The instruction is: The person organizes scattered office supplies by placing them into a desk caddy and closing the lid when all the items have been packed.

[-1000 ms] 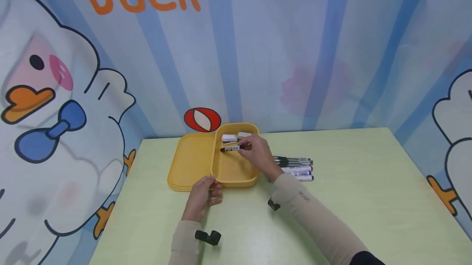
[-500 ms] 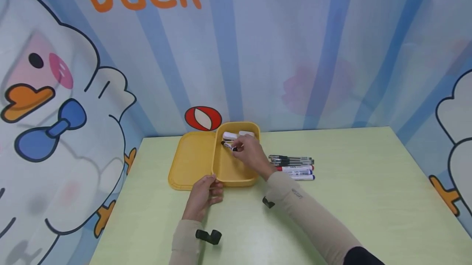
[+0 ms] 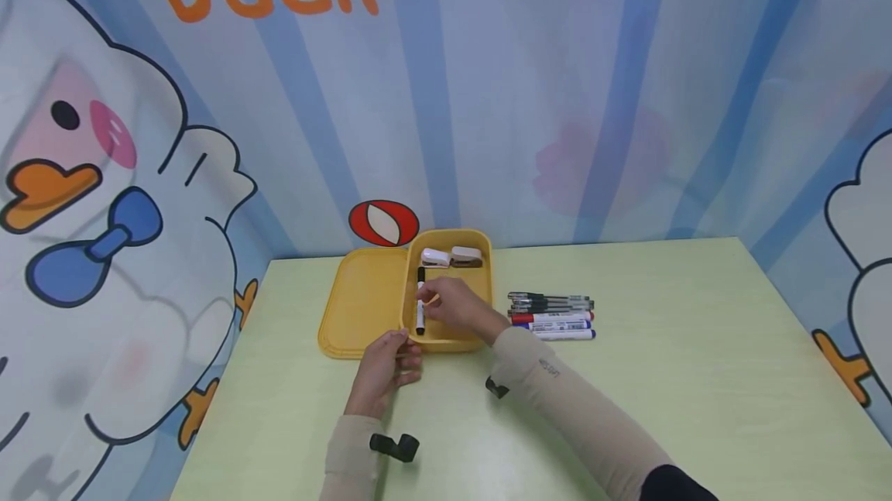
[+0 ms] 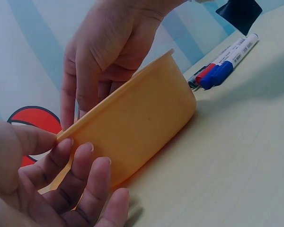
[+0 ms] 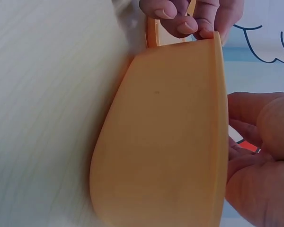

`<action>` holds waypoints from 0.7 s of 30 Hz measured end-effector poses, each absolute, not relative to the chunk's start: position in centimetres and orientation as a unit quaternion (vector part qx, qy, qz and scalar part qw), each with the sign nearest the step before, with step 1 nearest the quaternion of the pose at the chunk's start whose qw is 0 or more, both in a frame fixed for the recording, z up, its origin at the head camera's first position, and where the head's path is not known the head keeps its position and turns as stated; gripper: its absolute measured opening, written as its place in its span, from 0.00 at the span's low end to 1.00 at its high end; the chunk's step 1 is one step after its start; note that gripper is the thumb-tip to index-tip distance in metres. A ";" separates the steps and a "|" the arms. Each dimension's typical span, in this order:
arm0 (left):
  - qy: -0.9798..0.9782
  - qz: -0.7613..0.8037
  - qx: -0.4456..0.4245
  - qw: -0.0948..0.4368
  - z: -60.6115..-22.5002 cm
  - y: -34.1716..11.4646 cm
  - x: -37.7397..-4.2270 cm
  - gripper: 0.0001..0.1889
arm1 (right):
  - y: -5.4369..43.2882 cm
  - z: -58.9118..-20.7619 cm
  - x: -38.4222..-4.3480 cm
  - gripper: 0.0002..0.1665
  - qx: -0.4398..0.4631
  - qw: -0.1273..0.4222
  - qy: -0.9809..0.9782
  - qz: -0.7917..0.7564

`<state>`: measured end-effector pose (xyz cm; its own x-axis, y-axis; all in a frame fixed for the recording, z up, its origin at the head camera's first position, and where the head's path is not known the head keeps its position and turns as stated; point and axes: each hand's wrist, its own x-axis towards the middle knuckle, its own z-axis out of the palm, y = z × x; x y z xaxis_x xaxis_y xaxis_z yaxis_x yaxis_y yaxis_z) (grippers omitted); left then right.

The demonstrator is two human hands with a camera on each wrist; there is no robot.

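Observation:
My left hand (image 3: 385, 369) pinches the near left corner of a yellow plastic box (image 3: 456, 347) between thumb and index finger, as the left wrist view shows; its other fingers are loosely bent beside the wall. Inside the box, my right hand (image 3: 456, 306) has its thumb and fingertips on a black-capped white marker (image 3: 420, 320). The marker lies lengthwise along the left wall. Two small white staplers (image 3: 435, 257) sit side by side at the box's far end. In both wrist views the box wall (image 4: 137, 123) hides the marker and the right fingertips.
The yellow lid (image 3: 362, 303) lies flat against the box's left side. To the right, several black pens (image 3: 550, 303) are lined up above a red-capped marker (image 3: 557, 317) and blue-capped markers (image 3: 567, 335). A patterned cloth (image 3: 488, 98) hangs behind the table.
The right hand has turned the marker from crosswise to lengthwise and brought it down toward the left wall. The staplers are now uncovered. The left hand has stayed at the corner.

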<state>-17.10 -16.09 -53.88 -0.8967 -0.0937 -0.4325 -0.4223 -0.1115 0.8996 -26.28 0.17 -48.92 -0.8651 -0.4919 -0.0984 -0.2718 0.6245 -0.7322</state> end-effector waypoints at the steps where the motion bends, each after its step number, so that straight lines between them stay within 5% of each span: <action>1: 0.656 0.720 -0.197 0.115 -53.9 -16.1 -17.1 0.15 | 0.2 -48.9 -26.2 0.17 -0.211 0.152 0.892 -0.371; 21: 0.656 0.716 -0.206 0.118 -54.0 -15.9 -17.3 0.16 | 4.6 -48.3 -26.0 0.23 -0.256 0.158 0.847 -0.438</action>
<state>-17.34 -15.94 -54.00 -0.8873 -0.1014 -0.4499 -0.4394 -0.1104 0.8915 -25.98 4.62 -48.25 -0.8186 -0.5727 -0.0441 -0.2955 0.4856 -0.8227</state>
